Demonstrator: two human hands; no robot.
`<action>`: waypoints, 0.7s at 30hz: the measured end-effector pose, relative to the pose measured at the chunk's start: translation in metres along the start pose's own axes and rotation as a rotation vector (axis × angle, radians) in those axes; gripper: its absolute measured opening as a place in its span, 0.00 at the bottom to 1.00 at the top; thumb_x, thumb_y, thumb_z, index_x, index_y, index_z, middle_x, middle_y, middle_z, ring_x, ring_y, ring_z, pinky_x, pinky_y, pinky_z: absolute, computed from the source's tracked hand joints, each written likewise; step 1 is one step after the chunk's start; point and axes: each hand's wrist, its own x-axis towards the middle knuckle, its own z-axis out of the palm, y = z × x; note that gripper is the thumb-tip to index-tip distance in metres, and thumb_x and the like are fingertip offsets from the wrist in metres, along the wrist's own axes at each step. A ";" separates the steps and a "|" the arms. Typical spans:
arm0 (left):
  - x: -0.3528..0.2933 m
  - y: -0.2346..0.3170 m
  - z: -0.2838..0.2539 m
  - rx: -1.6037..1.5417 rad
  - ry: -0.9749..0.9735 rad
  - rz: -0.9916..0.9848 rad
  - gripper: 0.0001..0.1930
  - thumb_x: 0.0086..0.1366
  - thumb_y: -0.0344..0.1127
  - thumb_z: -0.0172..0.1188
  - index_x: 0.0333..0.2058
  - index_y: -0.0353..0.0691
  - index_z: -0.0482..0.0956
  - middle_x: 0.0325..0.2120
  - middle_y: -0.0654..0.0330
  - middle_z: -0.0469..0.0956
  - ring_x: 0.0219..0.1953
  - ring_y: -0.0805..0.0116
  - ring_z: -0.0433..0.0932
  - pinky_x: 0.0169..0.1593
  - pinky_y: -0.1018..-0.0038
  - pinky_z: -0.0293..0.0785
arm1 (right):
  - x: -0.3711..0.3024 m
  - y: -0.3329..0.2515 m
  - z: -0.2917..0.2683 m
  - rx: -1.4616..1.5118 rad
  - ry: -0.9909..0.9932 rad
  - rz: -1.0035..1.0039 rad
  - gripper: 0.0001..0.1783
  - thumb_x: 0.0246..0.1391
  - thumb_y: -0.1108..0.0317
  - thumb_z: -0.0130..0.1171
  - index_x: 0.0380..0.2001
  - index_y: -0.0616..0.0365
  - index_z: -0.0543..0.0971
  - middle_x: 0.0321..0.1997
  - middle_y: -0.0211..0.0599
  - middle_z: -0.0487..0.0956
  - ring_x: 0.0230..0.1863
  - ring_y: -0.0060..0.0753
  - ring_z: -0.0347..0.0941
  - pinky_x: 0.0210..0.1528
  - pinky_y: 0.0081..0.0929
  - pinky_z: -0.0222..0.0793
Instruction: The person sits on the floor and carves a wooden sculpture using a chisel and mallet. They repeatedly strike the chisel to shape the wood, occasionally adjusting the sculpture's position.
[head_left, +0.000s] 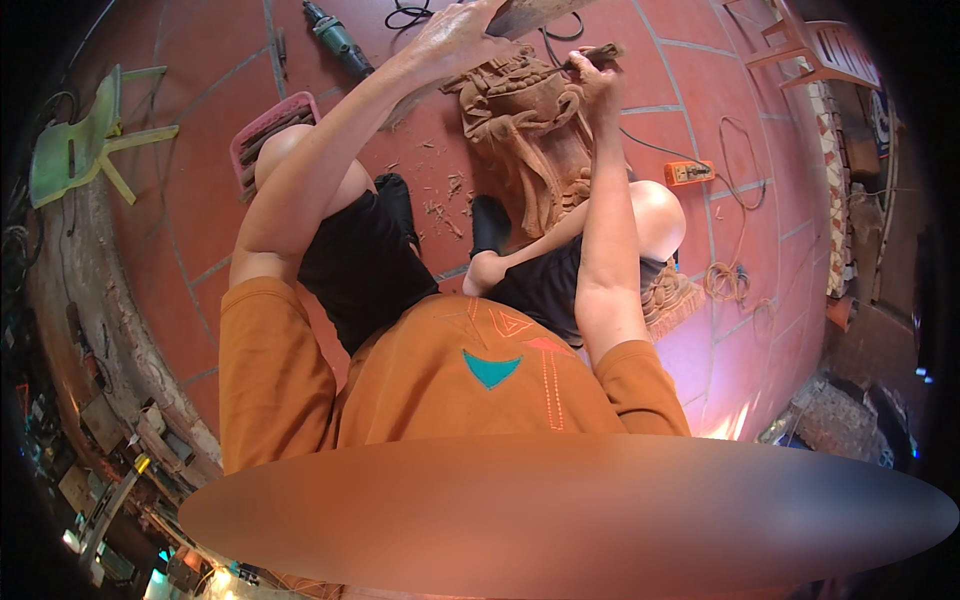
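Fingers point(590, 72) of the right hand point(598, 80) are curled tight around a chisel point(592, 54), its tip against the top of the wood carving point(530, 140) that stands on the tiled floor point(690, 110) between the knees. Left hand point(455, 38) grips a wooden mallet point(530, 14) raised just above the carving; wood chips point(445, 200) lie beside it.

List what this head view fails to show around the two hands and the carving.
- Wooden block in left hand: cut off by the top edge.
- Chisel tip: hidden behind right hand.
- Carving base: covered by the right forearm and knee.
- Lower frame: blurred over.
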 end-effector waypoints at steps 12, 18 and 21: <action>0.004 -0.002 0.013 -0.025 0.057 0.172 0.44 0.57 0.40 0.69 0.70 0.38 0.58 0.52 0.37 0.79 0.53 0.41 0.80 0.55 0.55 0.77 | -0.006 0.011 0.020 -0.307 -0.093 -0.044 0.15 0.51 0.62 0.71 0.40 0.59 0.85 0.33 0.36 0.86 0.32 0.26 0.81 0.39 0.26 0.75; 0.013 -0.010 0.045 0.142 0.084 0.222 0.39 0.57 0.39 0.65 0.68 0.44 0.63 0.37 0.38 0.83 0.43 0.41 0.84 0.49 0.52 0.79 | -0.008 0.013 0.025 -0.525 -0.056 -0.137 0.17 0.49 0.59 0.72 0.38 0.57 0.86 0.32 0.38 0.86 0.34 0.31 0.81 0.43 0.31 0.75; 0.014 -0.011 0.051 0.249 -0.045 0.145 0.40 0.57 0.41 0.66 0.69 0.46 0.63 0.36 0.40 0.84 0.41 0.42 0.84 0.45 0.52 0.80 | -0.009 0.009 0.025 -0.625 -0.051 -0.193 0.17 0.49 0.57 0.72 0.38 0.58 0.85 0.32 0.39 0.86 0.34 0.36 0.81 0.42 0.34 0.75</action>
